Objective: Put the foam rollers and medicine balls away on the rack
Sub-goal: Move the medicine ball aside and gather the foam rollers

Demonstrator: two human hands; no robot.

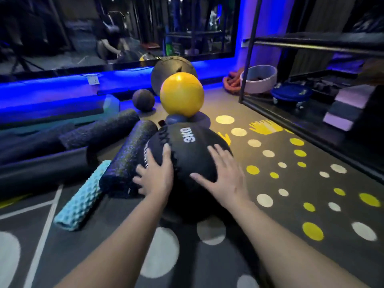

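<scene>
A big black medicine ball [193, 150] marked 3KG lies on the floor in the middle. My left hand [156, 173] rests flat on its left side and my right hand [224, 173] lies flat on its right side, fingers spread. Left of the ball lie a black foam roller [128, 154], a second black roller [99, 129] and a teal ridged roller [83, 196]. Behind the ball sit a yellow ball [181, 94], a small dark ball [143, 99] and a large black ball [172, 67]. The black metal rack [311, 44] stands at the right.
A mirror wall [83, 28] with blue strip lighting runs along the back. On the rack's lowest level sit a white ring [259, 80], a blue wheeled board [291, 94] and foam blocks [349, 104]. Coiled rope [230, 82] lies by the rack post. The floor carries yellow and white dots.
</scene>
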